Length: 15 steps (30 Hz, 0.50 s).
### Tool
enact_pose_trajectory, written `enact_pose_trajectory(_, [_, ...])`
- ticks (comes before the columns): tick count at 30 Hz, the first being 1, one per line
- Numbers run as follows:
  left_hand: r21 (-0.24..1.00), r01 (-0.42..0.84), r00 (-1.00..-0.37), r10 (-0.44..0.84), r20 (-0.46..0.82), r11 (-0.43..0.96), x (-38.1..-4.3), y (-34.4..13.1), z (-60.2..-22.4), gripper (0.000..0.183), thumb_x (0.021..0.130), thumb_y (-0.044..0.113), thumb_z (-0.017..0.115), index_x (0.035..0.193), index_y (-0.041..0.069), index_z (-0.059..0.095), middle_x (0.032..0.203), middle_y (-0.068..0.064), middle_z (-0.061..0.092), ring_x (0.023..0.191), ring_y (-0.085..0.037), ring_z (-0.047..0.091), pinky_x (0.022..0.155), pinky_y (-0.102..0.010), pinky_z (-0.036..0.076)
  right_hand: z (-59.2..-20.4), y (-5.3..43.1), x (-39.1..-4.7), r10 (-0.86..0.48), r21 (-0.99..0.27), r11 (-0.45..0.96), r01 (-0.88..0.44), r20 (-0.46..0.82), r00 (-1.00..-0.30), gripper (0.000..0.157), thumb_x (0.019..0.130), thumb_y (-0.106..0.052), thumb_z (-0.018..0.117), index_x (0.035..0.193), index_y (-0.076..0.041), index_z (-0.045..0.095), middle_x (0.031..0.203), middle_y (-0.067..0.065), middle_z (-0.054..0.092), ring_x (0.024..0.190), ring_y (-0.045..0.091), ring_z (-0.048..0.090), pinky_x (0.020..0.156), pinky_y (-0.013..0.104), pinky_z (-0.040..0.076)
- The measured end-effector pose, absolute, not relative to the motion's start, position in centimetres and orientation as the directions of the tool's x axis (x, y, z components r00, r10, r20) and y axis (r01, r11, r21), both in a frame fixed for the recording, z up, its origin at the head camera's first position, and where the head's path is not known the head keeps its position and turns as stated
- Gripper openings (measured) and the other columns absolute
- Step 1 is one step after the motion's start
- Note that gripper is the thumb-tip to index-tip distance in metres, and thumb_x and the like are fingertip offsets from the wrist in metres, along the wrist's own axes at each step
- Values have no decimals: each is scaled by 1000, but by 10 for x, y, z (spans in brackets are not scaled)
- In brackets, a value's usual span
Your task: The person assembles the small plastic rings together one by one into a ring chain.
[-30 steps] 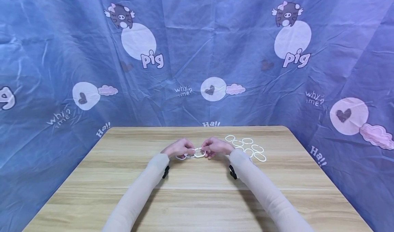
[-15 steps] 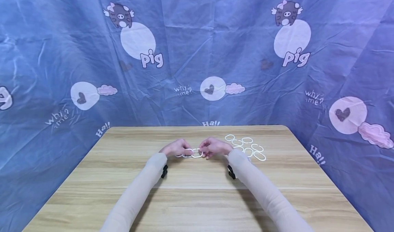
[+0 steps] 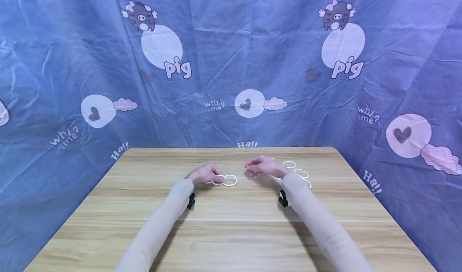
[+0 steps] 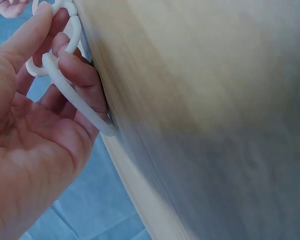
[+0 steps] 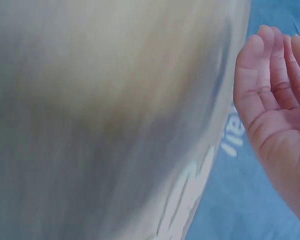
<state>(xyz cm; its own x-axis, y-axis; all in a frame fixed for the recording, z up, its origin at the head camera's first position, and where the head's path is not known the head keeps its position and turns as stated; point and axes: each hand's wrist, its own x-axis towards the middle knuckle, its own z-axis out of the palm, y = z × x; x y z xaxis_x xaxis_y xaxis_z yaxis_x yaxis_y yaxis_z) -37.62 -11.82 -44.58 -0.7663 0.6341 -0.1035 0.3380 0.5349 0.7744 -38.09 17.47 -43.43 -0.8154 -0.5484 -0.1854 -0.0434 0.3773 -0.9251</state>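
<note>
Near the middle of the table, my left hand (image 3: 205, 173) pinches a short chain of white oval plastic links between thumb and fingers. The end link (image 3: 230, 185) sticks out to the right of the fingertips. In the left wrist view, another link (image 4: 77, 102) of the chain hangs across the curled fingers, and the thumb presses a link at the top. My right hand (image 3: 265, 167) is apart from the chain, over the table to its right. Its fingers are loosely bent and hold nothing, as the right wrist view of the hand (image 5: 277, 112) confirms.
Several loose white links (image 3: 289, 162) lie at the right rear of the wooden table (image 3: 231, 240), partly hidden by my right hand and sleeve. Behind the table hangs a blue printed curtain (image 3: 216, 63). Each wrist wears a black strap (image 3: 283, 198).
My right hand has let go of the end link and moved right toward the loose links. My left hand keeps its pinch on the chain, shifted slightly left.
</note>
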Motion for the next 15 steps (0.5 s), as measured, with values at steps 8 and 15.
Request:
enact_pose_trajectory(8, [770, 333, -779, 619, -101, 545, -374, -121, -446, 19, 91, 16, 69, 82, 0, 75, 61, 7, 53, 55, -5, 38, 48, -17, 28, -432, 201, -386, -539, -901, 416, -119, -139, -831, 39, 94, -8, 63, 126, 11, 55, 118, 30, 62, 88, 21, 65, 74, 30, 56])
enact_pose_trajectory(15, [778, 306, -772, 621, -134, 549, -378, -120, -447, 17, 90, 16, 71, 86, 0, 76, 62, 8, 55, 57, -4, 40, 50, -16, 29, -433, 220, -383, -525, -877, 451, -166, -109, -844, 32, 90, -5, 67, 118, 10, 62, 118, 24, 65, 85, 16, 63, 71, 27, 55])
